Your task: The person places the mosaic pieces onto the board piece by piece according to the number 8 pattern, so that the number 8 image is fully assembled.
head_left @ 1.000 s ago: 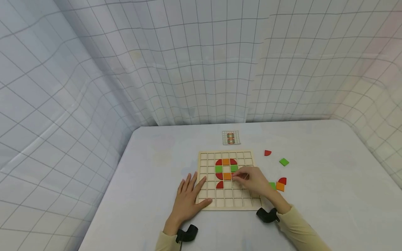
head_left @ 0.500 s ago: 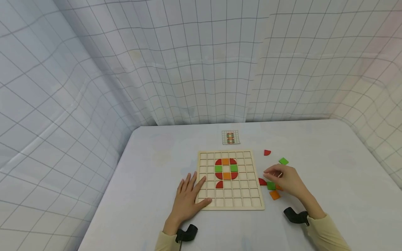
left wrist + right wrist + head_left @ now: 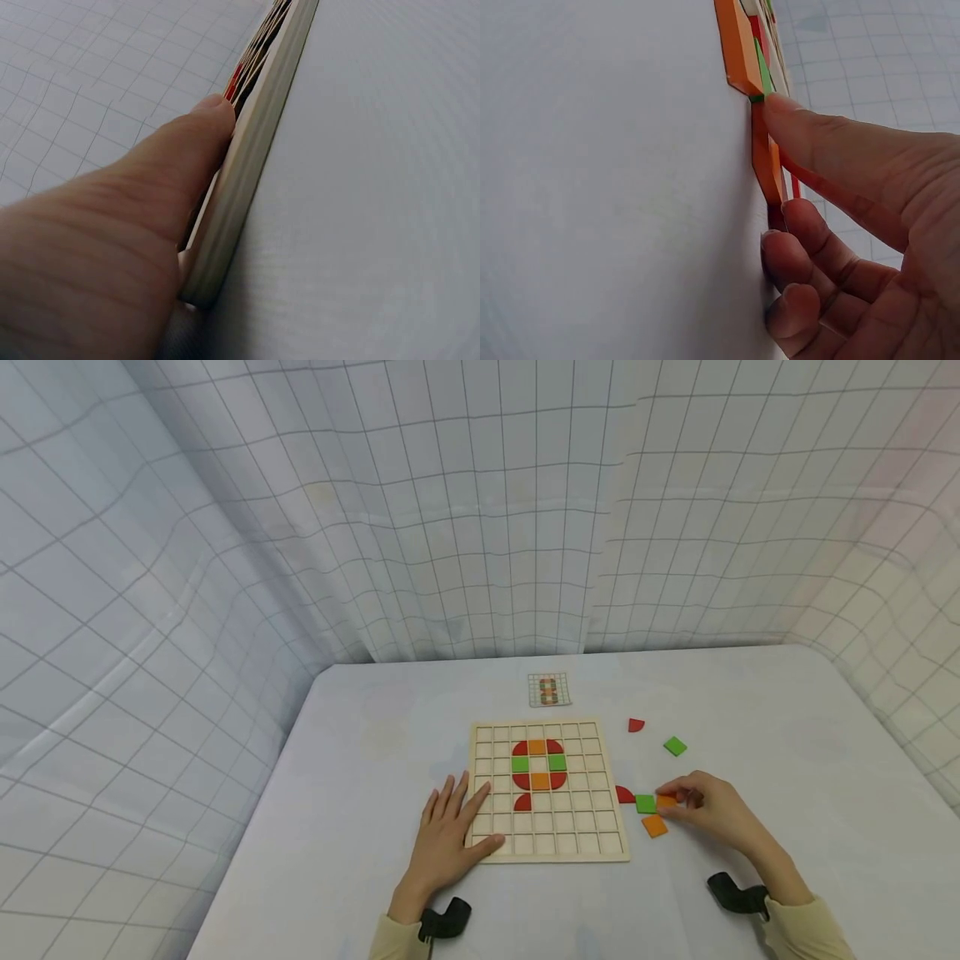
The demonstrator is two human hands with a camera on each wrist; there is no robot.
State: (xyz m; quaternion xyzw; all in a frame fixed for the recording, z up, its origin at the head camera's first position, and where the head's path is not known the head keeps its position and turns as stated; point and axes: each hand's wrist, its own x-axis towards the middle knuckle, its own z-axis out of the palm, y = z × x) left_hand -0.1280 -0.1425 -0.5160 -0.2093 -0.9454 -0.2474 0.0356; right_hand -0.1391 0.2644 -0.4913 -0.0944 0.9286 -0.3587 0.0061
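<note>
A pale wooden grid board (image 3: 545, 844) lies on the table, with red quarter-round, orange and green square tiles forming a ring in its cells. One more red quarter-round tile (image 3: 522, 802) sits below that ring. My left hand (image 3: 444, 845) rests with spread fingers on the board's left edge; its thumb (image 3: 191, 142) lies over the rim in the left wrist view. Right of the board, my right hand (image 3: 708, 810) pinches an orange square tile (image 3: 666, 801) between thumb and index finger, down at the table. In the right wrist view a red piece (image 3: 795, 182) shows behind this tile.
Beside the right hand lie a green tile (image 3: 645, 804), another orange tile (image 3: 655, 826) and a red quarter-round tile (image 3: 625, 794) by the board's edge. Farther back are a red tile (image 3: 636, 725), a green tile (image 3: 675, 746) and a pattern card (image 3: 549, 690).
My right hand has left the board, where a red quarter-round tile now fills the ring's lower right corner, and moved right to the loose tiles. The left hand stays put.
</note>
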